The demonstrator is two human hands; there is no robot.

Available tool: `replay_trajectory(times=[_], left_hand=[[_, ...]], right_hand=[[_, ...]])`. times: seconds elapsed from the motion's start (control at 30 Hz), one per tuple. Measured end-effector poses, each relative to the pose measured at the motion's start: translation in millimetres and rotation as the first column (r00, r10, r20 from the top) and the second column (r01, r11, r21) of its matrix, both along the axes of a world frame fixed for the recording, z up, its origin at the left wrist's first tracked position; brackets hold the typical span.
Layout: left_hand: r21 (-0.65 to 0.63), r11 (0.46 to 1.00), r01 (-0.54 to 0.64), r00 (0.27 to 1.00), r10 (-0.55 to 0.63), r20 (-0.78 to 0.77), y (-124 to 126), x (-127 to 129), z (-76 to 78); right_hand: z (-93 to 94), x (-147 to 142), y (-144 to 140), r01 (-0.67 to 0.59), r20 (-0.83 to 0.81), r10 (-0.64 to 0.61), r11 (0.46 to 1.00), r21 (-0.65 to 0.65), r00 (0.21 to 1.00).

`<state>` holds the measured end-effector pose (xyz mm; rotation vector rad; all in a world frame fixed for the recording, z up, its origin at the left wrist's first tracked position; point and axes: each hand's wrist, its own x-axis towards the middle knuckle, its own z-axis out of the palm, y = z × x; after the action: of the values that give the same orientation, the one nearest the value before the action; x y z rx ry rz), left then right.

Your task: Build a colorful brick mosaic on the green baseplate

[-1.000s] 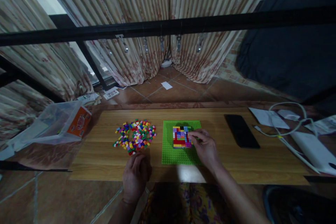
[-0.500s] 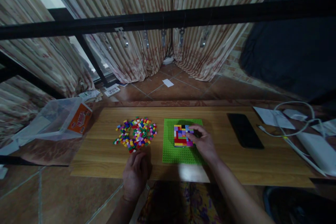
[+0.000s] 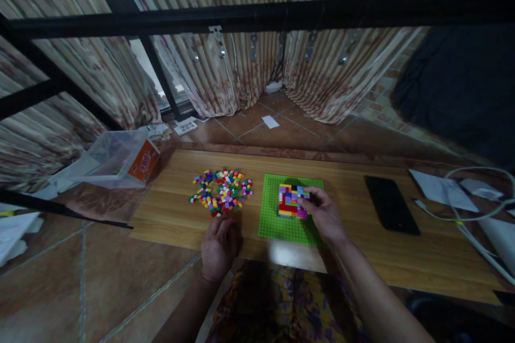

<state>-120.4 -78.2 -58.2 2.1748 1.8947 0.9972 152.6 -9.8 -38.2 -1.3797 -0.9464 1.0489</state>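
Brick block (image 3: 289, 203): right hand (image 3: 326, 217), pinched a second earlier, now bridged its far right corner, suggesting pressing, grip unclear; left hand (image 3: 219, 246) curled closed.

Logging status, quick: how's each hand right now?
Left hand: loosely curled; contents can't be told.
Right hand: at the brick build's right side; grip can't be told.
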Motion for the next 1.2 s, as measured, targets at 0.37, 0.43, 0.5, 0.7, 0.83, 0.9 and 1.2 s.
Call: replay_trajectory(times=[0.37, 0.43, 0.5, 0.7, 0.83, 0.9, 1.2], left_hand=[[0.002, 1.000, 0.008, 0.998, -0.008, 0.068, -3, 2, 3.9], [-0.005, 1.000, 0.006, 0.997, -0.005, 0.074, -4, 3, 4.4], [-0.006, 1.000, 0.007, 0.997, -0.007, 0.078, -4, 3, 5.3], [-0.035, 0.999, 0.035, 0.994, -0.031, 0.106, -5, 4, 7.3], [-0.052, 0.998, 0.022, 0.989, -0.014, 0.145, -5, 5, 6.4], [-0.078, 0.997, 0.004, 0.982, 0.011, 0.189, -4, 5, 7.3], [-0.386, 0.883, 0.267, 0.731, 0.075, 0.678, -4, 10, 43.5]], right_hand=[[42.9, -71, -22, -0.331, 0.657, 0.086, 0.908, 0.258, 0.749], [38.6, -98, -20, -0.461, 0.742, 0.206, 0.874, 0.153, 0.638], [29.1, -121, -16, -0.504, 0.806, 0.258, 0.862, 0.057, 0.533], [7.7, -147, 0, -0.467, 0.907, 0.270, 0.879, -0.095, 0.322], [5.2, -149, 1, -0.419, 0.912, 0.257, 0.902, -0.106, 0.321], [5.7, -148, -1, -0.399, 0.903, 0.250, 0.912, -0.098, 0.349], [30.4, -123, -58, -0.569, 0.685, 0.422, 0.822, -0.012, 0.594]])
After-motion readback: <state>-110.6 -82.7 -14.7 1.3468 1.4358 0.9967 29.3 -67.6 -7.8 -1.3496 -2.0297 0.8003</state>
